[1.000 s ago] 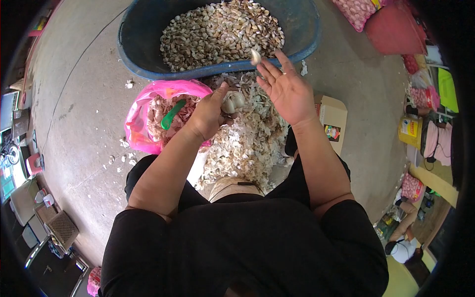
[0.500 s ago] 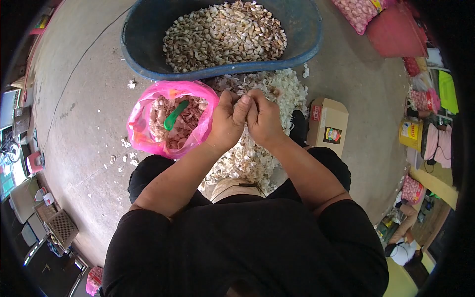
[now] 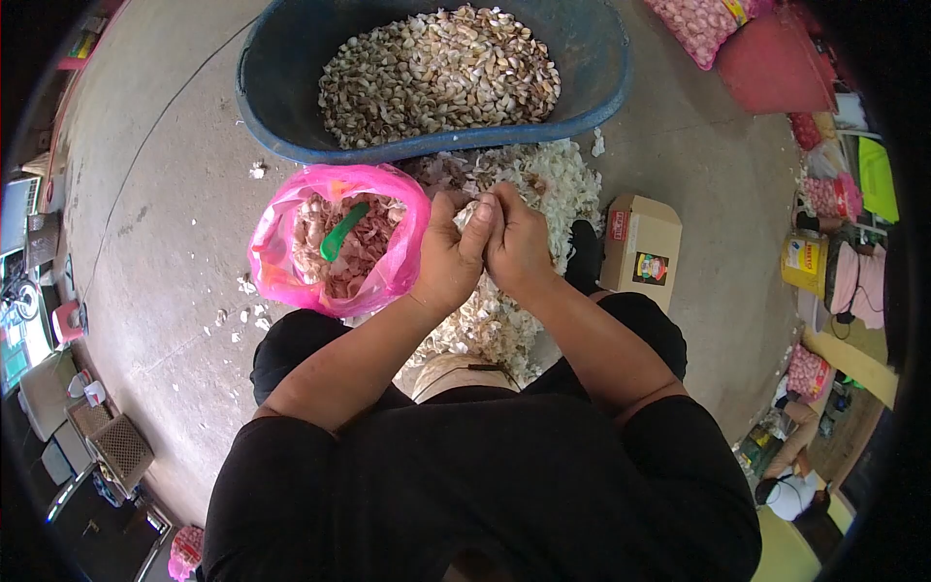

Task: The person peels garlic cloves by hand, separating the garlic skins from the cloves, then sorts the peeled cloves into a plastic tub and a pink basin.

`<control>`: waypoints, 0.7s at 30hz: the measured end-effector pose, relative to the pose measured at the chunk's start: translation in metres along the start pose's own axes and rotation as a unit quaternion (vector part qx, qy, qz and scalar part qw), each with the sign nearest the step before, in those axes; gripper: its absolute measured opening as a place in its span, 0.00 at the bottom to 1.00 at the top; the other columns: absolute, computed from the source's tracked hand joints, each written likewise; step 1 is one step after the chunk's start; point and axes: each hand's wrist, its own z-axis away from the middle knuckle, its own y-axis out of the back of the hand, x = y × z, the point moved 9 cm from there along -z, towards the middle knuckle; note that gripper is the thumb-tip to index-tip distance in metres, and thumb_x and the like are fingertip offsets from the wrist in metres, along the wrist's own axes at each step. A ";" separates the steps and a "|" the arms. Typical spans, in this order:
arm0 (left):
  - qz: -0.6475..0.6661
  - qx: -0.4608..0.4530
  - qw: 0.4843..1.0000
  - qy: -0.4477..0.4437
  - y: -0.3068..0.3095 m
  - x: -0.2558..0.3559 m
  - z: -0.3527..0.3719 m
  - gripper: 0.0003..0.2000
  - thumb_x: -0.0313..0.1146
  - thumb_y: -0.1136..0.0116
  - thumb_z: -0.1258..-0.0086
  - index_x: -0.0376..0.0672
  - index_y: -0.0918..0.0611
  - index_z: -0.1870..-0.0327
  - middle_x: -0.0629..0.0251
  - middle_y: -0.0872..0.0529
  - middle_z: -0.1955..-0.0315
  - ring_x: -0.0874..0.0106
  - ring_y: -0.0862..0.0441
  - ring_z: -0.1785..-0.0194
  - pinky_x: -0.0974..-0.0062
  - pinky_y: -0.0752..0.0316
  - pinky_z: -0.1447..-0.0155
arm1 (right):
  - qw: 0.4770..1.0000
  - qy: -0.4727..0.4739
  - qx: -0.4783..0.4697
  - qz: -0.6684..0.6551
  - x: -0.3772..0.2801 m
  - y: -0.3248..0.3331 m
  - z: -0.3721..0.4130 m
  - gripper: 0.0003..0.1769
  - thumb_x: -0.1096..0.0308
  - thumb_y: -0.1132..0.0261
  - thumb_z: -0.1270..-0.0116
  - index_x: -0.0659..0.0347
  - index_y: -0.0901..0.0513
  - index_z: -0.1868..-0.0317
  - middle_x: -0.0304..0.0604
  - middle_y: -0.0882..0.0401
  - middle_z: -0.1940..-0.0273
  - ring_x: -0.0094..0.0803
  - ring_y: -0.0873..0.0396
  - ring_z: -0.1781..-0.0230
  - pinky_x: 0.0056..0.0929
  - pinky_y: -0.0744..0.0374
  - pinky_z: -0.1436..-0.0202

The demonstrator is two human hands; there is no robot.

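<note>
My left hand (image 3: 452, 257) and my right hand (image 3: 522, 250) meet over a heap of pale garlic skins (image 3: 572, 179). Both are closed, thumbs and fingertips pinched together and touching. Whatever is between the fingertips is too small and covered to make out. Close by my left hand stands an open pink plastic bag (image 3: 270, 267) holding garlic and purplish skins (image 3: 364, 257), with a green strip-like object (image 3: 344, 233) lying on top. Beyond my hands, a big blue basin (image 3: 599, 92) holds a mound of loose garlic cloves (image 3: 441, 73).
A cardboard box (image 3: 630, 247) stands on the concrete floor to the right, beside my foot. Mesh sacks of garlic (image 3: 693, 27) and a red tub (image 3: 776, 68) are at the upper right. Another person (image 3: 790, 495) is at the lower right. Stacked crates (image 3: 121, 444) stand at left.
My hands stay pinched together in nearly the same spot, with the fingers slightly shifted. The basin and bag appear slightly lower in view.
</note>
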 end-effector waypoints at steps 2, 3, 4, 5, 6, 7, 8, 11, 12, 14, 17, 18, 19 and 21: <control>0.020 -0.007 1.000 -0.010 -0.001 0.001 0.001 0.15 0.39 0.49 0.37 0.35 0.34 0.61 0.61 0.28 0.65 0.78 0.33 0.59 0.81 0.35 0.56 | 0.999 0.010 0.006 -0.038 -0.002 0.001 0.000 0.08 0.66 0.49 0.37 0.61 0.30 0.69 0.53 0.28 0.81 0.52 0.27 0.78 0.39 0.29 0.77; 0.030 -0.010 0.999 -0.015 -0.002 0.003 0.001 0.15 0.39 0.48 0.37 0.35 0.34 0.61 0.61 0.28 0.65 0.78 0.33 0.59 0.81 0.36 0.55 | 0.998 0.014 0.011 -0.057 -0.003 0.002 0.000 0.07 0.66 0.50 0.37 0.61 0.30 0.69 0.53 0.28 0.80 0.51 0.27 0.78 0.38 0.30 0.77; 0.023 -0.008 0.999 -0.020 -0.001 0.003 0.001 0.15 0.39 0.48 0.37 0.36 0.34 0.62 0.61 0.28 0.65 0.78 0.33 0.59 0.81 0.36 0.55 | 0.997 0.019 0.016 -0.077 -0.004 0.004 0.000 0.07 0.66 0.50 0.37 0.61 0.31 0.69 0.53 0.28 0.80 0.51 0.27 0.78 0.37 0.30 0.78; 0.016 -0.006 1.000 -0.026 -0.001 0.004 0.000 0.15 0.39 0.48 0.37 0.36 0.33 0.62 0.61 0.28 0.65 0.78 0.33 0.59 0.81 0.36 0.55 | 0.997 0.015 0.006 -0.081 -0.002 0.002 -0.001 0.07 0.67 0.51 0.36 0.62 0.31 0.68 0.49 0.29 0.80 0.42 0.29 0.78 0.33 0.31 0.76; 0.009 -0.005 0.999 -0.032 -0.001 0.005 0.000 0.14 0.39 0.48 0.37 0.36 0.33 0.63 0.62 0.28 0.66 0.78 0.33 0.60 0.81 0.36 0.55 | 0.996 0.009 -0.004 -0.086 0.001 0.000 -0.001 0.07 0.69 0.53 0.35 0.63 0.31 0.67 0.46 0.30 0.79 0.33 0.31 0.78 0.28 0.31 0.75; 0.007 -0.006 1.000 -0.030 -0.001 0.005 0.000 0.14 0.38 0.48 0.37 0.36 0.33 0.63 0.62 0.28 0.66 0.78 0.33 0.60 0.81 0.36 0.55 | 0.996 0.003 -0.014 -0.090 0.003 -0.002 0.000 0.08 0.70 0.54 0.34 0.64 0.31 0.66 0.42 0.31 0.79 0.23 0.34 0.78 0.23 0.32 0.73; 0.006 -0.006 1.000 -0.028 -0.001 0.006 -0.001 0.14 0.38 0.48 0.37 0.36 0.33 0.63 0.63 0.28 0.66 0.78 0.33 0.60 0.82 0.36 0.55 | 0.995 0.000 -0.015 -0.096 0.003 -0.002 0.000 0.08 0.70 0.54 0.34 0.64 0.31 0.66 0.42 0.31 0.79 0.23 0.34 0.77 0.22 0.32 0.72; 0.026 -0.014 1.000 -0.001 -0.002 0.006 -0.001 0.13 0.38 0.48 0.37 0.37 0.33 0.64 0.64 0.28 0.67 0.78 0.33 0.61 0.82 0.36 0.56 | 0.992 -0.013 -0.021 -0.122 0.005 -0.003 0.002 0.08 0.71 0.55 0.34 0.65 0.31 0.67 0.41 0.30 0.77 0.23 0.34 0.76 0.21 0.32 0.71; 0.037 -0.017 0.999 0.011 -0.002 0.004 -0.001 0.13 0.38 0.48 0.37 0.37 0.33 0.64 0.64 0.28 0.68 0.79 0.33 0.61 0.82 0.36 0.57 | 0.990 -0.018 -0.023 -0.137 0.006 -0.003 0.002 0.09 0.71 0.55 0.34 0.65 0.31 0.67 0.40 0.30 0.77 0.23 0.34 0.75 0.21 0.32 0.70; 0.064 -0.015 0.998 0.002 -0.002 0.004 -0.003 0.13 0.38 0.48 0.37 0.38 0.33 0.64 0.65 0.28 0.68 0.79 0.33 0.62 0.82 0.35 0.58 | 0.988 -0.022 -0.018 -0.150 0.008 -0.003 0.002 0.08 0.70 0.54 0.35 0.64 0.31 0.68 0.44 0.29 0.78 0.30 0.32 0.77 0.24 0.32 0.72; 0.038 -0.027 0.999 0.011 -0.001 0.000 -0.005 0.13 0.39 0.48 0.37 0.38 0.33 0.63 0.64 0.28 0.68 0.79 0.32 0.63 0.80 0.34 0.59 | 0.992 -0.019 -0.002 -0.127 0.014 -0.002 0.000 0.06 0.69 0.50 0.38 0.63 0.31 0.69 0.52 0.28 0.80 0.46 0.27 0.81 0.31 0.30 0.78; 0.018 -0.033 0.999 0.019 -0.001 0.001 -0.004 0.13 0.39 0.48 0.37 0.38 0.33 0.63 0.64 0.28 0.68 0.79 0.32 0.63 0.80 0.33 0.59 | 0.994 -0.022 0.000 -0.107 0.016 -0.002 0.001 0.06 0.68 0.50 0.38 0.63 0.31 0.68 0.52 0.28 0.80 0.46 0.27 0.81 0.32 0.30 0.78; 0.011 -0.035 0.996 0.076 0.001 -0.005 -0.003 0.14 0.39 0.48 0.37 0.38 0.34 0.63 0.64 0.28 0.68 0.79 0.32 0.64 0.80 0.33 0.60 | 0.996 -0.026 0.003 -0.087 0.017 -0.001 0.001 0.07 0.68 0.50 0.38 0.63 0.31 0.68 0.53 0.28 0.79 0.47 0.27 0.80 0.33 0.30 0.78; -0.005 -0.037 0.981 0.191 0.002 -0.017 0.004 0.14 0.39 0.48 0.37 0.39 0.34 0.62 0.65 0.28 0.69 0.80 0.32 0.64 0.80 0.32 0.61 | 0.999 -0.013 0.030 -0.037 0.011 0.002 -0.001 0.08 0.66 0.49 0.38 0.62 0.31 0.68 0.54 0.28 0.80 0.49 0.27 0.80 0.35 0.31 0.77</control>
